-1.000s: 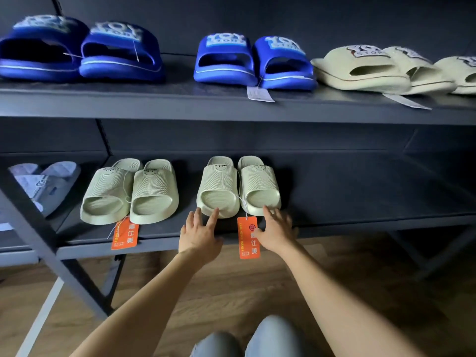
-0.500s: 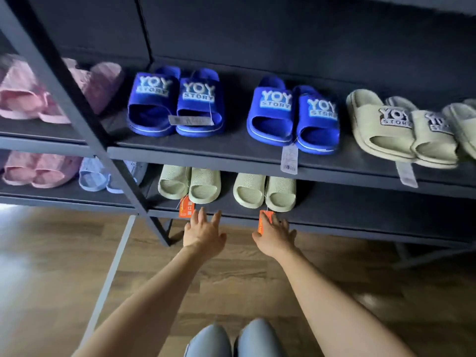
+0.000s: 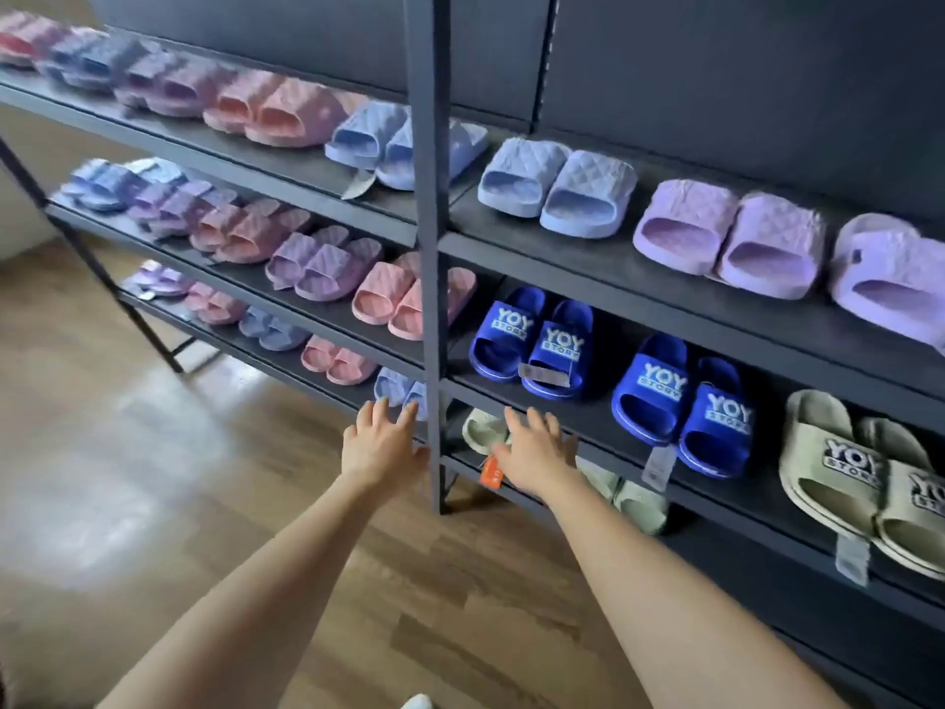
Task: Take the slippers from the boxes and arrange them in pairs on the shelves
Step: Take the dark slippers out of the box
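Both my hands are stretched out in front of the dark metal shelves (image 3: 603, 271), fingers spread, holding nothing. My left hand (image 3: 381, 442) hovers left of the upright post (image 3: 429, 248), near the bottom shelf edge. My right hand (image 3: 537, 450) is in front of the bottom shelf, partly covering a pale green slipper (image 3: 480, 429) with an orange tag (image 3: 492, 472). A second pale green pair (image 3: 631, 498) lies further right on the same shelf. Royal blue pairs (image 3: 532, 342) (image 3: 680, 401) and an olive pair (image 3: 864, 478) sit one shelf up. No boxes are in view.
Lilac (image 3: 731, 237), light blue (image 3: 557, 189) and pink (image 3: 276, 107) quilted pairs fill the upper shelves; more pairs run along the left bay. The wooden floor (image 3: 153, 452) lies open to the left and below my arms.
The view has risen and swung left, so more shelf levels show. Both hands have come away from the green pair on the bottom shelf and lifted, still holding nothing.
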